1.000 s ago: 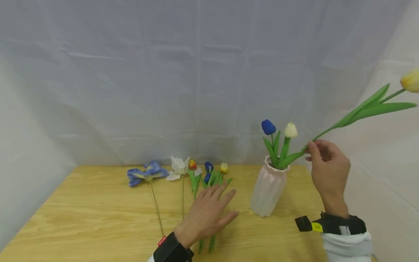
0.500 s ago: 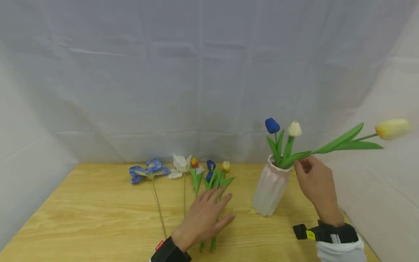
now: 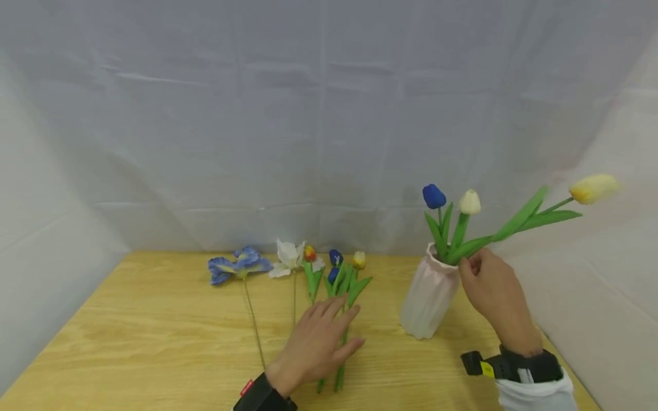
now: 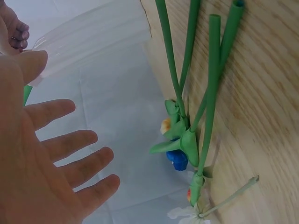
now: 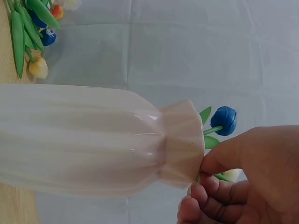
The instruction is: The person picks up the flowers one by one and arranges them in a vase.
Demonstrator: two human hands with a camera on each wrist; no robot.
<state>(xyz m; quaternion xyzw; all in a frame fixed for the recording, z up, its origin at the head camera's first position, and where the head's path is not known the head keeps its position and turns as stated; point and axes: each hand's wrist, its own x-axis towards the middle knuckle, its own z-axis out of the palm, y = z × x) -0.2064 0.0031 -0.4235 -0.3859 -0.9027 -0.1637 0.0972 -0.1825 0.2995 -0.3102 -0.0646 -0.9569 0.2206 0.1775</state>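
My right hand (image 3: 496, 302) is at the rim of a pale pink-and-white fluted vase (image 3: 429, 299). Its thumb and fingers pinch the stem of a yellow tulip (image 3: 593, 189), which leans far out to the right. In the right wrist view the thumb meets the fingers right at the vase's mouth (image 5: 184, 144), and the stem is mostly hidden. A blue tulip (image 3: 434, 196) and a white tulip (image 3: 470, 202) stand in the vase. My left hand (image 3: 319, 342), fingers spread and straight, hovers over tulip stems (image 4: 210, 98) lying on the table and holds nothing.
Several flowers lie on the wooden table (image 3: 169, 337): a blue-purple flower (image 3: 241, 265), a white flower (image 3: 288, 257), an orange-red tulip (image 3: 309, 253), blue tulips (image 3: 335, 257) and a small yellow tulip (image 3: 358, 260). A grey-white sheet (image 3: 288, 125) hangs behind.
My right hand has moved down and left to the vase's rim, lowering the yellow tulip and bringing its head leftward. The left hand has stayed nearly in place.
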